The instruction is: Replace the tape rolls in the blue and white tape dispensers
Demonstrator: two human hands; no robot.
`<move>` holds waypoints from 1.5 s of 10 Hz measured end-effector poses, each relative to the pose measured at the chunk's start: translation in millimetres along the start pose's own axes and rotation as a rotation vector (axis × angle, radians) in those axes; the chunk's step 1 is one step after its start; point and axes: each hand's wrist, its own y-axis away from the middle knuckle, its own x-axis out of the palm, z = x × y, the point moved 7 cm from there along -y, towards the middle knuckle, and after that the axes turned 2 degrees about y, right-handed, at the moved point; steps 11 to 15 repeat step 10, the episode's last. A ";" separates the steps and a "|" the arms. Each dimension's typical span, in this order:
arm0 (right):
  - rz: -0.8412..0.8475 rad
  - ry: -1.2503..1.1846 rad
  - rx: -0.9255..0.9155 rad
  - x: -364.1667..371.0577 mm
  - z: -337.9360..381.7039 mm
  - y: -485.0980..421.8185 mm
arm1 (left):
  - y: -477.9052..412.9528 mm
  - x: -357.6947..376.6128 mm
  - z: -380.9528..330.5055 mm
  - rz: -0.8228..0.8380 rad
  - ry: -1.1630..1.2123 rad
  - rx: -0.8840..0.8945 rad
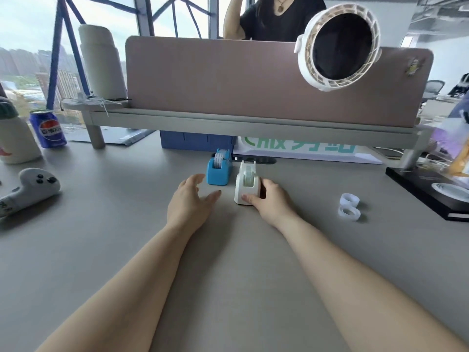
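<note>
Right hand (270,199) grips the white dispenser (246,185) on the bench (127,224). Left hand (191,199) hovers beside it, fingers spread wide, holding nothing.

One wide-angle head-worn camera looks forward and down across the grey desk (76,250), close enough that the forearms (142,283) enter from 5 and 7 o'clock. The white tape dispenser (246,186) sits dead centre; the pink partition (228,80) bows across 12 o'clock.

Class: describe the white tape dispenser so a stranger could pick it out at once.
Below the pink divider, on the grey desk, stand two small tape dispensers. It is the white dispenser, right of the blue dispenser, and the only one that the right hand grips.
</note>
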 end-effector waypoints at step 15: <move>0.005 0.171 0.041 24.3 -4.8 -56.1 | -43.4 12.4 9.8 0.045 -0.049 0.015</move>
